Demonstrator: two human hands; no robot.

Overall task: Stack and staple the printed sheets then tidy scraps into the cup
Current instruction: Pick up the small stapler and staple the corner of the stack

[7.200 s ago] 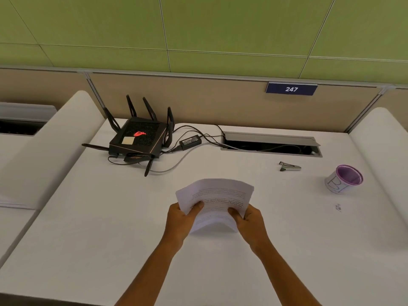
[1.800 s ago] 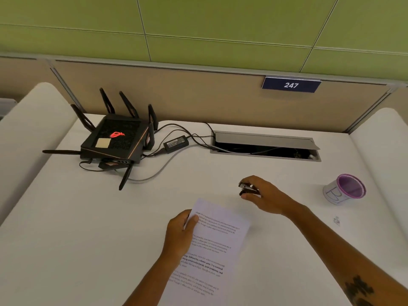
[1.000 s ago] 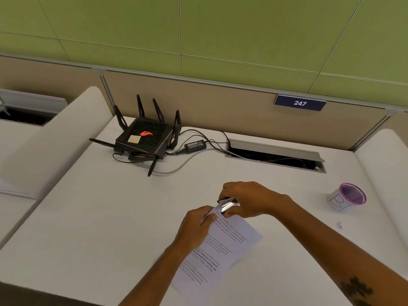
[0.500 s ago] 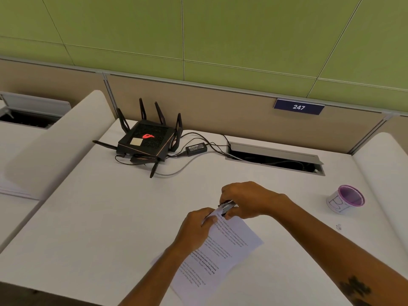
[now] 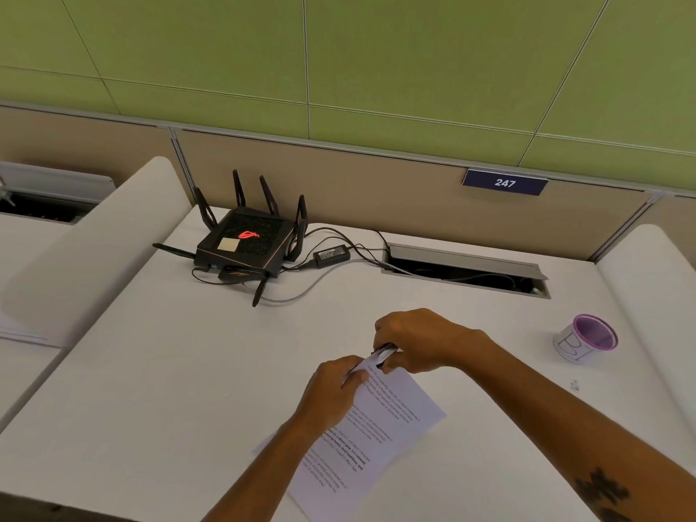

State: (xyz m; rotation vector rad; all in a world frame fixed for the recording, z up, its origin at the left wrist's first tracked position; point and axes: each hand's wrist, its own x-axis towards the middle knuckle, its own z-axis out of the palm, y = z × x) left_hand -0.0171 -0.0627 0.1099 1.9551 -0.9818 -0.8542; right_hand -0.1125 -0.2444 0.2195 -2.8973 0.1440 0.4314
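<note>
- The printed sheets lie as one stack on the white desk, near the front edge and a little right of centre, turned at an angle so that one corner points away toward the far side.
- The left hand rests on the far corner of the stack, fingers curled, with the thumb on top of the paper and pinching it just beside the stapler.
- The right hand comes in from the right, fingers curled round a small dark stapler with a shiny metal top; the stapler's mouth sits over the stack's far corner.
- The two hands almost touch at that corner; whether the stapler is pressed fully closed cannot be told.
- A purple-rimmed paper cup with marker writing on its side stands upright at the right of the desk, well apart from the sheets.
- A tiny scrap lies on the desk just nearer than the cup.
- A black router with upright antennas and a red glowing logo sits at the far left, its cables running to a power adapter and on into an open cable hatch.
- A blue plate reading 247 is fixed to the partition behind.
</note>
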